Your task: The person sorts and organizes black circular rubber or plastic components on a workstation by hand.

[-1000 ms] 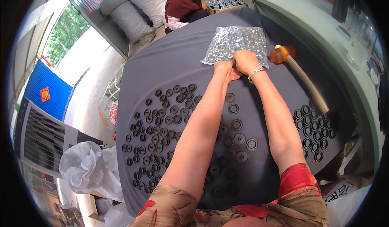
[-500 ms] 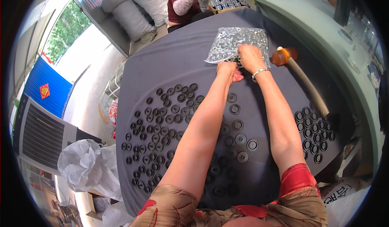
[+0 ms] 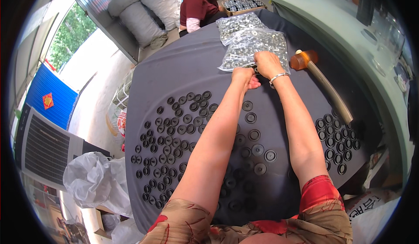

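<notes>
Two sleeves (image 3: 185, 218): tan with red, nearest the body, both bare forearms stretched out over the dark-covered table (image 3: 174, 71).
Black rings at left (image 3: 164, 139): spread loosely beside the left forearm, some touching, some apart; more lie between the arms.
Black rings at right (image 3: 330, 141): packed close together, outside the right forearm.
Left hand (image 3: 244, 75): fingers curled in, at the near edge of the clear bag; I can't tell whether they grip the plastic.
Right hand (image 3: 267, 64): bent over that same edge, just beside the left, fingertips hidden, so its hold I can't tell either; a silvery bangle (image 3: 278, 76) circles the wrist.
Clear bag (image 3: 251, 44): lying on the table under and beyond the hands, full of small metallic pieces.
Mallet (image 3: 328, 88): amber head near the bag, long handle pointing back toward the right-hand rings.
Second bag (image 3: 238, 22): similarly filled, touching the first at its far side.
Co-worker (image 3: 196, 7): maroon top, low beside the table's far edge.
Carton (image 3: 245, 11): open, holding rows of dark and silvery parts.
</notes>
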Available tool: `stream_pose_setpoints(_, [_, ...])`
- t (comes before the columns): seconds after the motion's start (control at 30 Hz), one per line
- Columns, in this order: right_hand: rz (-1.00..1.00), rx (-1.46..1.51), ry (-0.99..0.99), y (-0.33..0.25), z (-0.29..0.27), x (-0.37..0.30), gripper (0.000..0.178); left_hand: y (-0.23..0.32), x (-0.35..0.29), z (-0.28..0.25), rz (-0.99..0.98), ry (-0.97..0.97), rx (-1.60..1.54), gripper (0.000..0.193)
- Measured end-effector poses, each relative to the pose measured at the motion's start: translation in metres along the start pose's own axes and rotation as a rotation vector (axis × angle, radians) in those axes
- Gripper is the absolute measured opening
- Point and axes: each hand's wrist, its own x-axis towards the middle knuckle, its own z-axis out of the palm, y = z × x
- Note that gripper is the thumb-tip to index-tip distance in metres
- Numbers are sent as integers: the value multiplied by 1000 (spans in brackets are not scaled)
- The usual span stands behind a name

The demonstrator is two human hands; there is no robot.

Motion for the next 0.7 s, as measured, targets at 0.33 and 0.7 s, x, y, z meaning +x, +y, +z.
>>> stream_pose_setpoints(0.33, [22,-217,-22,-1,1,-3,18,2,-7,1,7,12,-7,17])
stream_pose_setpoints(0.7, [45,-99,246,3,7,2,15,3,-4,-4,-16,-55,103,16])
